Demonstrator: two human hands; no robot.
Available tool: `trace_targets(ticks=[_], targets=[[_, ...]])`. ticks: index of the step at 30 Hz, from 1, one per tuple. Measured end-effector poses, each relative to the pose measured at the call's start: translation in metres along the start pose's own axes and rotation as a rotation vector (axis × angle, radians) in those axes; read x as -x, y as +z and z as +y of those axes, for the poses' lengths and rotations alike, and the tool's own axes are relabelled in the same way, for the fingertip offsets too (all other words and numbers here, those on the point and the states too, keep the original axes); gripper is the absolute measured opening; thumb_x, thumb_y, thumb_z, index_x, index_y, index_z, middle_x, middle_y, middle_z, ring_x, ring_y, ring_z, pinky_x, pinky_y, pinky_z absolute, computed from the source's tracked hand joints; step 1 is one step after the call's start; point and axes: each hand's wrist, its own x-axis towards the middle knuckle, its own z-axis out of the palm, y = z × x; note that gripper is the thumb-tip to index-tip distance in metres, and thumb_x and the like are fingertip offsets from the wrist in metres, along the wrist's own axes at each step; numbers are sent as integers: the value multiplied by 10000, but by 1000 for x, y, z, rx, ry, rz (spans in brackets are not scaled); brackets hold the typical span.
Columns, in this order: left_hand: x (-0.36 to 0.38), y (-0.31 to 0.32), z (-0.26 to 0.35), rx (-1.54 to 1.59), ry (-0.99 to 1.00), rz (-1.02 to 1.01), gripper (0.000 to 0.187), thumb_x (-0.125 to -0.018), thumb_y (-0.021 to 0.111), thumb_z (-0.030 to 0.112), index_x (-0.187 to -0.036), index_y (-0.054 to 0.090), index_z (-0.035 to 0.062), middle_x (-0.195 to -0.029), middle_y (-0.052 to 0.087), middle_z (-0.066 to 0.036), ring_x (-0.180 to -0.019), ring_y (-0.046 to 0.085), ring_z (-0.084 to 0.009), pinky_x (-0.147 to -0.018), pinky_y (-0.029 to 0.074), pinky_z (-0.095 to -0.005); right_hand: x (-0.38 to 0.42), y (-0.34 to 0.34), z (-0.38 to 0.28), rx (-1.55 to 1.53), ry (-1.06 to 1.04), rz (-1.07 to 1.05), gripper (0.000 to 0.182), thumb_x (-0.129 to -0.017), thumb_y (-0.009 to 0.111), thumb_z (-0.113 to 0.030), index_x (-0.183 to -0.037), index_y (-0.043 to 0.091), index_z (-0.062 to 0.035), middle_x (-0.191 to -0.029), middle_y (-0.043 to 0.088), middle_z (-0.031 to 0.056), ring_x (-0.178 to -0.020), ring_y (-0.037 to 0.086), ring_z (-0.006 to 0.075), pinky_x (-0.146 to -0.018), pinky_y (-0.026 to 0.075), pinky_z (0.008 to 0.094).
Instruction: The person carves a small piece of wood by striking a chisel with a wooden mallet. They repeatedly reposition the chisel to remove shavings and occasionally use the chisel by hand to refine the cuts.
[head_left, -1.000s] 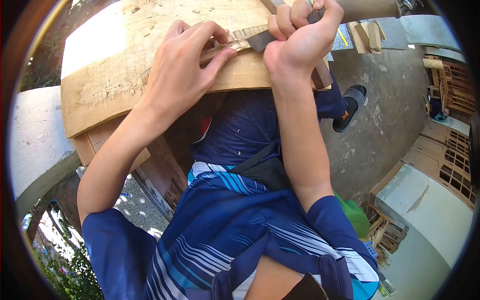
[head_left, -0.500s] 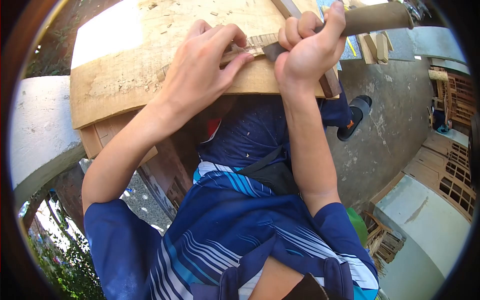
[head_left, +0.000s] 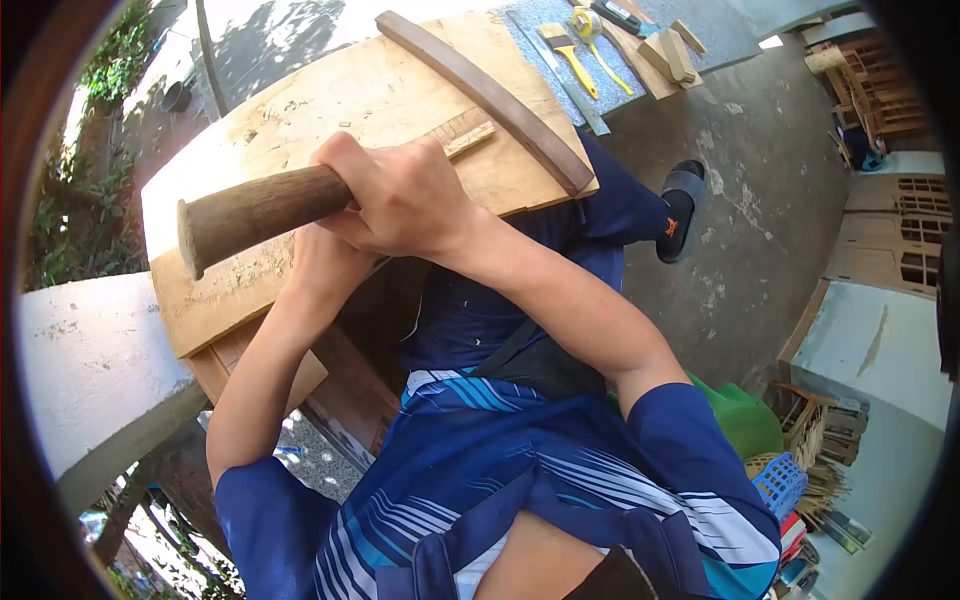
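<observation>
My right hand (head_left: 405, 195) is closed round the thick wooden handle (head_left: 265, 210) of a bladed tool. The handle's flared end points left, and the blade is hidden in this view. Below and behind it is my left hand (head_left: 335, 255), its fingers covered by the right hand, so its grip does not show. A thin light wooden strip (head_left: 470, 140) lies on the wooden board (head_left: 350, 90), running from under my hands toward the upper right. Small wood chips are scattered on the board.
A dark wooden bar (head_left: 490, 95) lies across the board's right side. Beyond it are a yellow-handled paintbrush (head_left: 570, 60), a tape measure (head_left: 587, 22), a metal ruler (head_left: 585, 108) and wooden blocks (head_left: 668, 55). A white ledge (head_left: 105, 350) stands at left.
My right hand has moved left with the tool, whose handle has swung from pointing right to pointing left. My left hand has moved left and down, now behind the right. The view has shifted.
</observation>
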Motion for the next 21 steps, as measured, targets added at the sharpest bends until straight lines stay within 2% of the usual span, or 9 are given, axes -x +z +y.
trace_targets(ticks=[3, 4, 5, 6, 7, 8, 9, 16, 21], targets=[[-6, -3, 8, 12, -33, -30, 295, -859, 730, 122, -1114, 623, 18, -1011, 652, -189, -989, 622, -400, -861, 494, -462, 0, -13, 2, -47, 46, -65, 368, -860, 775, -303, -1060, 570, -71, -662, 647, 97, -550, 674, 285, -483, 496, 382], [-10, -6, 11, -2, -41, -32, 258, -866, 725, 121, -1086, 634, 21, -1003, 659, -180, -974, 619, -392, -855, 495, -456, -4, -16, 5, -185, 66, 71, 343, -868, 778, -249, -1066, 565, -69, -649, 630, 82, -532, 665, 235, -477, 483, 356], [-16, -5, 18, -103, 33, 30, 169, -872, 739, 115, -988, 654, 26, -945, 689, -141, -895, 604, -353, -823, 496, -436, -8, -25, 4, -311, 174, 202, 255, -902, 754, -203, -1017, 583, -53, -633, 593, 29, -483, 587, 167, -459, 441, 308], [-17, -6, 22, -142, -48, -5, 179, -871, 772, 135, -951, 656, 25, -891, 711, -112, -856, 581, -316, -807, 496, -416, -16, -36, 8, -325, 231, 327, 192, -946, 714, -195, -923, 587, -53, -616, 540, -12, -461, 480, 113, -444, 364, 268], [-16, -3, 21, -115, -41, 22, 203, -868, 788, 155, -948, 654, 24, -882, 714, -113, -857, 580, -315, -806, 494, -414, -19, -49, 12, -499, 400, 385, 261, -996, 647, -202, -795, 529, -84, -579, 465, -39, -451, 395, 71, -433, 286, 266], [-16, -1, 19, -87, -33, 49, 228, -865, 803, 175, -945, 652, 24, -873, 717, -113, -857, 578, -313, -805, 493, -413, -22, -60, 19, -780, 487, 438, 252, -992, 649, -282, -901, 502, -99, -546, 364, -52, -433, 317, 75, -422, 237, 270], [-15, 0, 19, -91, -34, 54, 232, -868, 803, 181, -946, 653, 22, -874, 718, -112, -858, 579, -313, -803, 494, -411, -26, -69, 22, -929, 562, 508, 422, -1094, 481, -280, -707, 375, -149, -516, 299, -72, -399, 224, 50, -379, 163, 287], [-16, -2, 22, -118, -29, 49, 242, -872, 805, 194, -966, 663, 21, -877, 725, -103, -869, 588, -304, -800, 496, -400, -23, -51, 14, -1029, 702, 518, 452, -1089, 491, -349, -710, 338, -157, -524, 267, -69, -399, 214, 52, -378, 159, 278], [-16, -2, 21, -99, -18, 59, 238, -867, 808, 188, -963, 666, 23, -867, 720, -96, -867, 589, -300, -797, 495, -399, -24, -43, 16, -936, 614, 483, 382, -1087, 510, -310, -758, 413, -142, -535, 288, -78, -408, 236, 43, -383, 186, 260]])
